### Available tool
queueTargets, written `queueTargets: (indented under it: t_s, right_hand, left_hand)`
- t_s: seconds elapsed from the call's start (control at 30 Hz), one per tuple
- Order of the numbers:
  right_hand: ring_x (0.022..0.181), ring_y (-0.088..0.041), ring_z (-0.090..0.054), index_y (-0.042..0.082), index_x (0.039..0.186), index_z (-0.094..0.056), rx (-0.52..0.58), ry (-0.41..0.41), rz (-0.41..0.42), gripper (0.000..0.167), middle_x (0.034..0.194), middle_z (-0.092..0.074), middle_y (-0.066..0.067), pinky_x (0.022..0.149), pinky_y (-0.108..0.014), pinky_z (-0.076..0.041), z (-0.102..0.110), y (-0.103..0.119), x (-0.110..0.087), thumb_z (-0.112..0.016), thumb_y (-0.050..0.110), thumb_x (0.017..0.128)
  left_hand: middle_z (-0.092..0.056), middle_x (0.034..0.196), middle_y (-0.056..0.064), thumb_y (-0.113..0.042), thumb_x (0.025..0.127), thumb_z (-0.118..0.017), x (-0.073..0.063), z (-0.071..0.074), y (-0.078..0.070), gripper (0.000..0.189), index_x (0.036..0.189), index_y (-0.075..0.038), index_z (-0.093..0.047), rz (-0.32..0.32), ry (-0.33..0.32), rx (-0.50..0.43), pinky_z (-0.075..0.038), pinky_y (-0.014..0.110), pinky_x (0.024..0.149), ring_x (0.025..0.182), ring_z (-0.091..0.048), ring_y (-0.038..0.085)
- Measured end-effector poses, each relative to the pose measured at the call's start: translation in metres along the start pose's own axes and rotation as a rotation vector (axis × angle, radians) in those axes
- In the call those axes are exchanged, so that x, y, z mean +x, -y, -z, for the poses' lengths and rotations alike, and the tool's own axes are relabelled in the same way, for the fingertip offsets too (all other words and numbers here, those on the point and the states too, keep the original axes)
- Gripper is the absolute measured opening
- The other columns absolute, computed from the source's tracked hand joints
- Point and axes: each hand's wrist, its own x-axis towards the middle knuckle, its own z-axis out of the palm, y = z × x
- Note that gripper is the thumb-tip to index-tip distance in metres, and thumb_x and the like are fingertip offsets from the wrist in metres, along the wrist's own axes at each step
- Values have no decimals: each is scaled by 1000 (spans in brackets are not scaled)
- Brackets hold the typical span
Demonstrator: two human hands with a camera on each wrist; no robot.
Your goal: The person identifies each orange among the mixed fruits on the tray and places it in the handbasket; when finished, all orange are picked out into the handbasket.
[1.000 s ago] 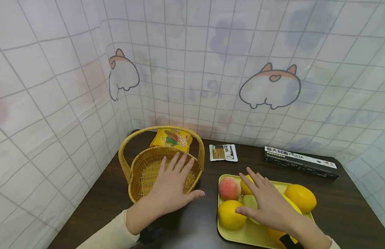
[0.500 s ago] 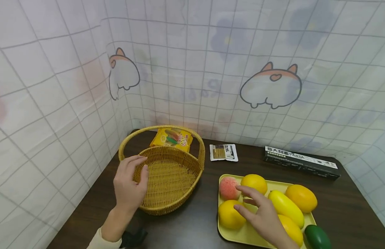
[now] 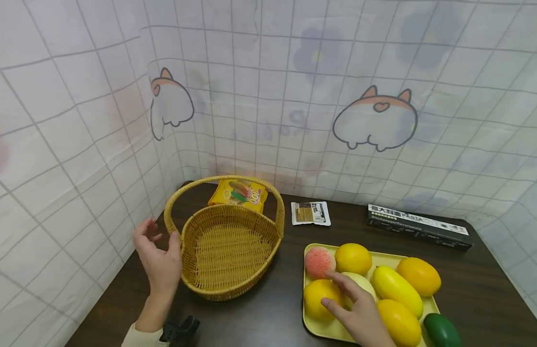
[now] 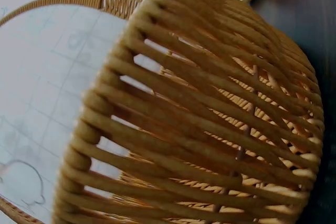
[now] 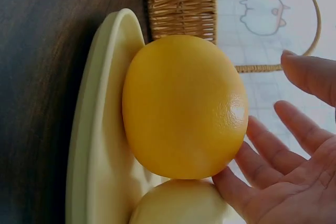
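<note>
In the head view my left hand (image 3: 160, 265) is at the left side of a wicker basket (image 3: 234, 255), fingers loosely bent and thumb by the handle's base. The left wrist view is filled by the basket's woven side (image 4: 199, 114). Over the front left of a pale yellow tray (image 3: 322, 331) is my right hand (image 3: 361, 313), its thumb and forefinger spread above a round yellow-orange fruit (image 3: 317, 301). In the right wrist view that fruit (image 5: 184, 106) sits in the tray, with loosely extended fingers (image 5: 273, 153) alongside. A pale fruit (image 3: 360, 282) is partly hidden by the right hand.
The tray also holds a pink peach (image 3: 319, 262), a long yellow fruit (image 3: 397, 291) and several yellow-orange fruits. A dark green fruit (image 3: 442, 330) lies at its right front corner. Behind are a yellow packet (image 3: 240, 194), a white sachet (image 3: 311, 213) and a black pasta box (image 3: 418, 226).
My left hand has moved left from over the basket to its outer left side. My right hand has drawn back toward me, down to the front left fruit.
</note>
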Motion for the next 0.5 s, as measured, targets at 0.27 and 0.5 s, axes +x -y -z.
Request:
queueTargets:
  t_s: [0.27, 0.5]
  right_hand:
    - [120, -11, -55, 20, 126, -65, -51, 43, -57, 55, 127, -62, 12, 101, -31, -44, -2, 3, -3, -84, 14, 75]
    - [120, -15, -55, 23, 124, -65, -90, 44, -94, 56, 127, -62, 9, 103, -36, -43, -4, 2, -7, -86, 16, 72]
  left_hand:
    - [-64, 118, 9, -14, 98, -57, -4, 1, 41, 30, 127, -5, -57, 329, 243, 110, -41, 15, 81, 103, -54, 4]
    - [-68, 110, 14, -10, 99, -55, -9, -4, 53, 25, 122, -2, -60, 344, 256, 114, -41, 13, 73, 93, -57, 6]
